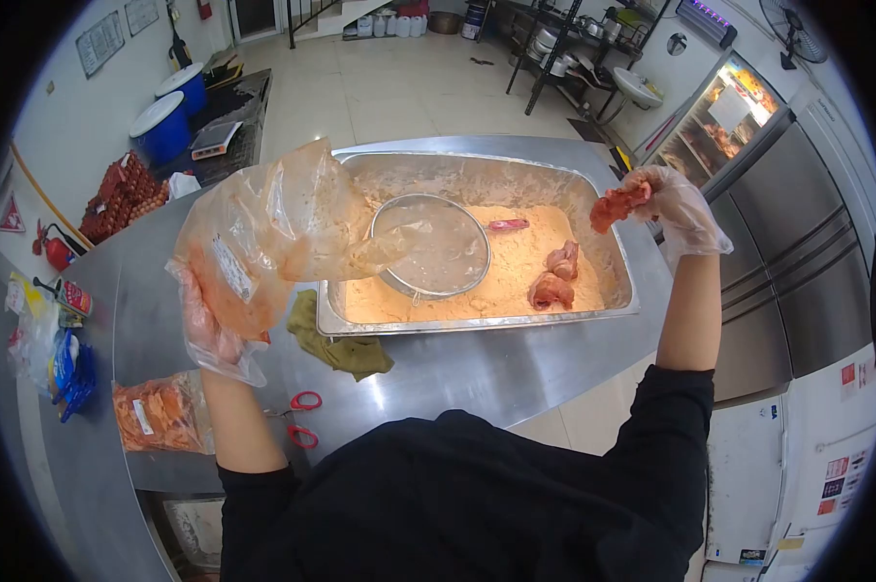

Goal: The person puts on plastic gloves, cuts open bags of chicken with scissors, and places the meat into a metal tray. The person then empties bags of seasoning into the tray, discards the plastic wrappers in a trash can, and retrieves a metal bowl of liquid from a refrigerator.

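My right hand (pixel 659 202), in a clear plastic glove, pinches a raw red piece of meat (pixel 616 206) above the right rim of a metal tub (pixel 477 324). My left hand (pixel 210 325), also gloved, grips a large clear plastic bag (pixel 297 218) with a label and reddish residue inside. The bag's open end hangs over a round sieve (pixel 438 276). Orange-tinted flour (pixel 409 306) covers the tub's floor. Lying on the flour are two lumps of raw meat (pixel 552 289) at the right and a smaller pink piece (pixel 508 224) beside the sieve.
An olive cloth (pixel 346 346) touches the tub's front left corner. Red-handled scissors (pixel 304 419) and a sealed bag of meat (pixel 162 412) lie near my left forearm. Further left are packets (pixel 69 364). A glass-door fridge (pixel 724 121) stands at the right.
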The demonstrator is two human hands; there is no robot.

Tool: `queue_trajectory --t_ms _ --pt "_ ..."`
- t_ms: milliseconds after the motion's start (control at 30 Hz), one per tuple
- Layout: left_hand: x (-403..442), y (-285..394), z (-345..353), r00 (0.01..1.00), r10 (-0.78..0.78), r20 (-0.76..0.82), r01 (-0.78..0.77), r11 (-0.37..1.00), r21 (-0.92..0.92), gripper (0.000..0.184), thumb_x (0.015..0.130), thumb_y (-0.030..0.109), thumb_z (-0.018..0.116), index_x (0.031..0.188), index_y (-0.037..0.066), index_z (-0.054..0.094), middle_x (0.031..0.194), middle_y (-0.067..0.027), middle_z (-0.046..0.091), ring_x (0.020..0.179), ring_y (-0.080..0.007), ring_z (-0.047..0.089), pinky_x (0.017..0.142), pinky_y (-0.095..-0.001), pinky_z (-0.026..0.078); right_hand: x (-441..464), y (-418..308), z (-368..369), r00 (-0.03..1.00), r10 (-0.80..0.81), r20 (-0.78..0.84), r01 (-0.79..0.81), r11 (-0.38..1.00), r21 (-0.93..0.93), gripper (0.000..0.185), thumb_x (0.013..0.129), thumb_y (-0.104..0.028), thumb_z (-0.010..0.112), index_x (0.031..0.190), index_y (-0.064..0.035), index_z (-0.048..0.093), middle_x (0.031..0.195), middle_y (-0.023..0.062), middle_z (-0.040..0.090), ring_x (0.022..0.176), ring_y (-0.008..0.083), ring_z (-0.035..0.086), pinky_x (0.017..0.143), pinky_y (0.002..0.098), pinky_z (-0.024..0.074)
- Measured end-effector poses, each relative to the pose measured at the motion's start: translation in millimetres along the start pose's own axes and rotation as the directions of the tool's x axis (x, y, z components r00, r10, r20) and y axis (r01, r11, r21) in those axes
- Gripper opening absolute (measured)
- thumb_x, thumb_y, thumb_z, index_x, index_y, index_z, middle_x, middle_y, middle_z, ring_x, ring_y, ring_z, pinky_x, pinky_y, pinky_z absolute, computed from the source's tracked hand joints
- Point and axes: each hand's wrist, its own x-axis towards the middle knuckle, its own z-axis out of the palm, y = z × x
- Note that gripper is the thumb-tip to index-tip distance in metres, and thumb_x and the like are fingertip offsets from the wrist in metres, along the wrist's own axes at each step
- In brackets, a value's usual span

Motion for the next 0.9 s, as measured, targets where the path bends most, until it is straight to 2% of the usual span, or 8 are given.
queue_trajectory --t_ms 233,333,433,500,600,700,800,900 --pt "-1.9 2.5 -14.8 1.0 -0.009 -0.005 0.008 1.0 -0.007 0.044 0.09 0.037 0.036 0.128 0.014 0.034 0.128 -0.0077 0.04 0.115 -0.0263 0.041 0.095 -0.0436 0.035 -3.0 -6.3 2.3 1.0 0.008 0.013 -0.008 1.0 -0.024 0.023 0.054 0.005 0.053 0.074 -0.0062 0.058 0.064 -0.0019 0.054 0.053 0.0063 0.046 0.044 0.0198 0.0327" --pt "-6.8 3.0 -14.2 0.976 -0.078 0.203 0.093 0.993 -0.067 0.045 0.09 0.036 0.036 0.129 0.013 0.031 0.13 -0.0088 0.037 0.118 -0.0268 0.038 0.098 -0.0448 0.031 -4.4 -9.2 3.2 0.999 0.026 0.025 -0.026 1.0 0.017 0.022 0.055 0.004 0.055 0.075 -0.0059 0.058 0.065 -0.0014 0.055 0.052 0.0067 0.047 0.043 0.0202 0.0336" --pt "-14.3 1.0 -3.6 0.998 -0.064 -0.01 0.064 0.996 -0.059 0.048 0.089 0.039 0.037 0.129 0.014 0.03 0.131 -0.0095 0.036 0.117 -0.0289 0.038 0.096 -0.0474 0.033 -7.3 -11.6 4.6 0.998 0.033 0.045 -0.036 0.997 0.068 0.024 0.054 0.003 0.059 0.077 -0.005 0.059 0.066 -0.0008 0.055 0.052 0.007 0.047 0.043 0.0206 0.0348" --pt "-17.3 2.3 -0.7 0.996 -0.077 0.042 0.08 0.994 -0.069 0.049 0.089 0.039 0.037 0.13 0.014 0.029 0.132 -0.0096 0.034 0.118 -0.0292 0.037 0.096 -0.0478 0.033 -8.3 -19.1 11.2 0.997 0.041 0.069 -0.042 0.999 0.016 0.026 0.054 0.002 0.061 0.079 -0.0039 0.06 0.066 -0.0006 0.055 0.053 0.0072 0.048 0.043 0.0207 0.0355" --pt "-19.8 4.4 0.5 0.994 -0.072 0.079 0.076 0.995 -0.061 0.049 0.089 0.039 0.037 0.129 0.013 0.03 0.132 -0.0096 0.035 0.118 -0.0291 0.037 0.096 -0.048 0.032 -2.4 -20.1 31.4 0.99 0.053 0.13 -0.047 0.998 -0.052 0.031 0.049 0.002 0.06 0.079 -0.0027 0.059 0.063 -0.0012 0.054 0.052 0.0076 0.048 0.043 0.0217 0.037" --pt "-19.4 7.8 -11.6 0.983 -0.071 0.167 0.088 0.991 -0.097 0.048 0.089 0.039 0.037 0.129 0.012 0.032 0.13 -0.0096 0.036 0.118 -0.0285 0.037 0.096 -0.0472 0.033 15.0 -12.3 51.4 0.977 0.079 0.2 -0.037 0.978 -0.204 0.025 0.056 0.0 0.061 0.08 -0.0003 0.06 0.066 -0.0007 0.056 0.056 0.008 0.051 0.047 0.0218 0.04" --pt "-20.5 14.9 -21.2 0.969 -0.077 0.234 0.105 0.989 -0.109 0.046 0.089 0.038 0.037 0.128 0.013 0.034 0.131 -0.0086 0.037 0.118 -0.0265 0.037 0.097 -0.0425 0.034 1.0 -21.1 84.3 0.969 0.064 0.239 -0.04 0.994 -0.104 0.026 0.057 -0.004 0.062 0.083 -0.0024 0.062 0.073 0.0029 0.059 0.061 0.0095 0.054 0.052 0.0223 0.0428" --pt "-23.5 22.2 -31.0 0.97 -0.052 0.239 0.066 0.997 -0.049 0.046 0.089 0.037 0.038 0.128 0.013 0.035 0.131 -0.0078 0.036 0.119 -0.0255 0.036 0.097 -0.0407 0.033 -8.1 5.3 104.2 0.894 0.006 0.448 0.098 0.973 -0.208 0.026 0.06 -0.008 0.061 0.086 -0.0062 0.064 0.084 0.0061 0.061 0.066 0.0115 0.057 0.056 0.0228 0.0443"
